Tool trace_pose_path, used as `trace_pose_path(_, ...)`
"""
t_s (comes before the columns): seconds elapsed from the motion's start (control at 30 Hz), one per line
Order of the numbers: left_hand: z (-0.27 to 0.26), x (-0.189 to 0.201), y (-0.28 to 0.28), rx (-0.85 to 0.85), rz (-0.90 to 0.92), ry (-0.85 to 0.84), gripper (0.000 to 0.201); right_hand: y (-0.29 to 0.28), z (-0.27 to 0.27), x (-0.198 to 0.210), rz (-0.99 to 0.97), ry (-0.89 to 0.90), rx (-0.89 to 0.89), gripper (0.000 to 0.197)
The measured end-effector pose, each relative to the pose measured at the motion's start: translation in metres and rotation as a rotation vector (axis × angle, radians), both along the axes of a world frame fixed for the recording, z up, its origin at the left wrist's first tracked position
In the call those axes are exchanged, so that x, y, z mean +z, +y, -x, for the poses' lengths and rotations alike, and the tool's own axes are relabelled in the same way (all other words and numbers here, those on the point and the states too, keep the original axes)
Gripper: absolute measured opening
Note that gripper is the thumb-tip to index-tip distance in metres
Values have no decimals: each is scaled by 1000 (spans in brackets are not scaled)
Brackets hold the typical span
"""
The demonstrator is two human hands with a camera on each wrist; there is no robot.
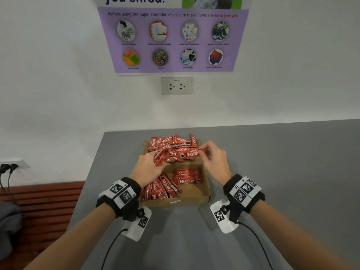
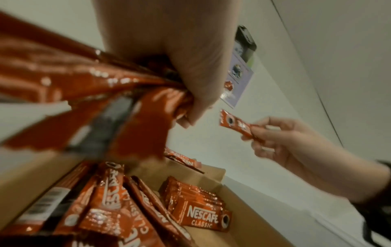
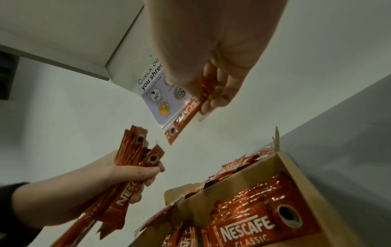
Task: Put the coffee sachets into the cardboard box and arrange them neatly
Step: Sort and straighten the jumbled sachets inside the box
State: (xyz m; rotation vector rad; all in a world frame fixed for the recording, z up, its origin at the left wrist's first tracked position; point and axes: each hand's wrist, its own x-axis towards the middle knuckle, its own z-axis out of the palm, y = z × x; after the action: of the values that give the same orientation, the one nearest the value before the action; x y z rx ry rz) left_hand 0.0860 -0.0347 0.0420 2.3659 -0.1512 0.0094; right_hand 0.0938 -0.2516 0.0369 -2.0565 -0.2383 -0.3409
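Both hands above the cardboard box
Left hand grips a bundle of sachets; right hand fingers pinch 1 sachet.

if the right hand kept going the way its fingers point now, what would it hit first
Probably the bunch of red coffee sachets gripped in the left hand. The right hand, pinching a single red sachet, points leftward across the open cardboard box toward that bunch; depth is unclear.
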Motion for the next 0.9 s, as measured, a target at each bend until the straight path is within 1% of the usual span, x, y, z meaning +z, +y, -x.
trace_pose_path(0.03,0,0,3,46,26,-21,15,-1,0,-1,1,11,1,7)
trace_pose_path(0.07,-1,0,4,84,52,-37,16,-2,1,-3,3,28,5,6)
trace_pose_path(0.13,0,1,3,117,97,-59,6,-2,2,-7,-1,63,15,3)
trace_pose_path(0.17,2,2,1,114,123,-71,4,-1,3,-8,-5,75,16,3)
trace_pose_path(0.23,4,1,-5,80,166,-86,10,3,4,-9,-11,89,28,5)
trace_pose_path(0.3,6,2,-11,28,195,-93,9,7,6,-8,-8,102,50,7)
trace_pose_path(0.4,8,5,-20,-86,152,-64,10,14,9,-5,2,97,101,9)
trace_pose_path(0.5,10,8,-27,-201,126,-52,13,20,11,1,-34,38,135,12)
trace_pose_path(0.53,11,8,-29,-199,133,-66,16,21,11,3,-70,25,127,16)
trace_pose_path(0.6,11,6,-31,-161,133,-96,18,23,12,6,-142,13,116,30)
trace_pose_path(0.67,11,4,-33,-118,155,-109,13,24,15,5,-194,21,124,46)
trace_pose_path(0.73,11,4,-34,-65,242,-109,4,24,18,0,-188,21,117,54)
trace_pose_path(0.77,11,5,-34,-25,287,-113,4,24,19,-2,-166,21,112,52)
trace_pose_path(0.83,12,7,-36,24,365,-101,6,24,21,-6,-104,28,121,38)
trace_pose_path(0.9,14,11,-39,-2,418,-75,5,25,22,-9,-50,29,140,27)
